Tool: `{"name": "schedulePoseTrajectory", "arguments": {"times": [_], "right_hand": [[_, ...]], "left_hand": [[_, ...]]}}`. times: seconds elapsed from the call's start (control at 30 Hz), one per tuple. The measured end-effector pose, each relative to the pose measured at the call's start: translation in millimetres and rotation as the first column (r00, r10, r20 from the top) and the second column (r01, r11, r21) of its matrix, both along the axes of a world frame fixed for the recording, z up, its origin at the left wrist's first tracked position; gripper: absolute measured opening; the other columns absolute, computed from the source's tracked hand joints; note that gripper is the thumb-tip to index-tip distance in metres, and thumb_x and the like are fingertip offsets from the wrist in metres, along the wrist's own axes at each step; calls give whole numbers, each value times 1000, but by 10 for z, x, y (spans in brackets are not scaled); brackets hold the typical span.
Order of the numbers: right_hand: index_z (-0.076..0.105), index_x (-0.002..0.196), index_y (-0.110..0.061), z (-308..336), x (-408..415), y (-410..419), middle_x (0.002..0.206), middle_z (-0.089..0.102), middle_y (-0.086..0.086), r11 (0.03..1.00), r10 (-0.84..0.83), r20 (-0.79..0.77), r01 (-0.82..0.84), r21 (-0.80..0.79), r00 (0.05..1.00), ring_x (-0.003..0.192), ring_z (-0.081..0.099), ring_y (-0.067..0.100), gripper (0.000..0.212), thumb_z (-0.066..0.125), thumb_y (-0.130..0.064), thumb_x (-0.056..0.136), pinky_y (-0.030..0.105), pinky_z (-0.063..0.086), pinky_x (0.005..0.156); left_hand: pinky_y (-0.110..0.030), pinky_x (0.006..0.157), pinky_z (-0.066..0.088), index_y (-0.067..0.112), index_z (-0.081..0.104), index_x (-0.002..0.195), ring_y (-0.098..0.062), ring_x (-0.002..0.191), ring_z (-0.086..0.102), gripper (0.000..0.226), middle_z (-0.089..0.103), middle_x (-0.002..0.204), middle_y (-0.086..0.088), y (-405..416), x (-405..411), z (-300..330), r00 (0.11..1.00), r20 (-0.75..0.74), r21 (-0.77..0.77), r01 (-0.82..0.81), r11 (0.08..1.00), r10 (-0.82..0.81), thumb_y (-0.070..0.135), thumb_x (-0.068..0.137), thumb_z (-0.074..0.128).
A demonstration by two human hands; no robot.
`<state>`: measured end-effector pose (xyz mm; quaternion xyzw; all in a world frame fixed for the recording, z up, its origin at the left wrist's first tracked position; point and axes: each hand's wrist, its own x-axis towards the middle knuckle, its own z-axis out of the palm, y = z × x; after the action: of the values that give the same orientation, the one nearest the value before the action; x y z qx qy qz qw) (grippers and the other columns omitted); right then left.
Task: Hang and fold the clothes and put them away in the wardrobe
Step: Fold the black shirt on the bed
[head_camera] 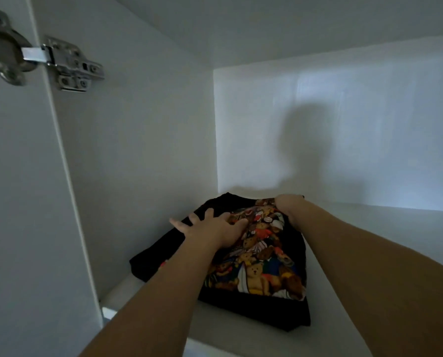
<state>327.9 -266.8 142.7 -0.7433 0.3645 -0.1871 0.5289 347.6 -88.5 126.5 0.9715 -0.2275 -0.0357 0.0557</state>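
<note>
A folded black garment with a colourful teddy-bear print [261, 269] lies on a white wardrobe shelf [370, 228], on top of another folded black piece [153, 261] that sticks out to the left. My left hand [210, 228] rests flat on the print's left part, fingers spread and pointing left. My right hand [290, 204] is at the garment's far edge with its fingers curled down over that edge; the fingertips are hidden behind the cloth.
The white compartment has a side wall [138, 150] close on the left and a back wall [344, 124] with my shadow on it. A metal door hinge [68, 65] sits at the upper left beside the open door [14, 202].
</note>
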Motion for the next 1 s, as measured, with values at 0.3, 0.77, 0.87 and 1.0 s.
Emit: {"name": "schedulePoseTrajectory", "arguments": {"times": [0.3,0.77,0.87,1.0], "right_hand": [[43,130,-3,-260,388,-235,130,46,18,964,6,-101,-33,-265,995,126,41,36,41,45,-18,92,40,37,103],[30,144,-5,-453,998,-757,141,40,21,965,-103,-65,84,-247,993,126,40,37,53,43,-9,92,31,34,97],[28,145,-6,-446,1116,-840,140,41,21,964,-102,-87,77,-256,991,128,38,38,53,42,-9,93,34,33,103],[30,142,-4,-407,1213,-900,140,41,20,966,-90,-87,66,-250,992,127,40,37,52,44,-11,93,34,33,103]], "left_hand": [[-68,108,-6,40,16,151,-35,147,-5,71,6,162,0,-183,348,-223,990,141,19,18,1000,-21,74,89,10],[-56,115,-7,37,15,152,-30,148,-1,71,8,161,-2,-687,1086,-300,989,130,-21,71,997,-67,72,90,11],[-57,114,-8,37,15,152,-30,148,-1,71,8,161,-2,-793,1209,-323,988,138,-12,67,998,-65,71,90,10],[-57,115,-8,37,16,152,-30,148,-1,71,9,161,-3,-903,1345,-325,989,137,-24,60,998,-56,72,90,11]]}}
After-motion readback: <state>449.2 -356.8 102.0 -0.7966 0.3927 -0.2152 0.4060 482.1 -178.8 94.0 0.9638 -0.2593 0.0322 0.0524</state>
